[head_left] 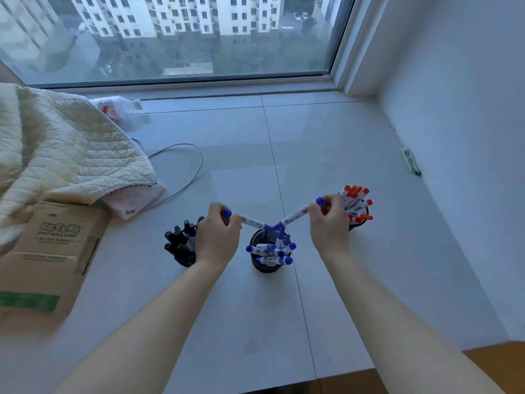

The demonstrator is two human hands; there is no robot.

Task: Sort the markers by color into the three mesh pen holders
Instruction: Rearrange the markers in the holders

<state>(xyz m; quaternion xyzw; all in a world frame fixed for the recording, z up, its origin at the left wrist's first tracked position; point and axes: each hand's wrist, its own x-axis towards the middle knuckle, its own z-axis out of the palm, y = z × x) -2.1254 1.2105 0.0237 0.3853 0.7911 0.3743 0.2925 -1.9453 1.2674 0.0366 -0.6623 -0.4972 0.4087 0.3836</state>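
Three black mesh pen holders stand in a row on the pale sill. The left holder (181,258) is full of black markers, the middle holder (262,267) has several blue markers, and the right holder (358,220) has red-capped ones. My left hand (218,240) grips a blue marker (251,221) slanting down toward the middle holder. My right hand (329,220) grips another blue marker (297,214), also slanting down to it. The two marker tips meet just above the middle holder's rim.
A cardboard box (42,260) and a quilted cream blanket (62,155) crowd the left side. A grey cable (196,166) loops behind, with a plastic bottle (116,108) near the window. A green-and-black pen (410,162) lies by the right wall.
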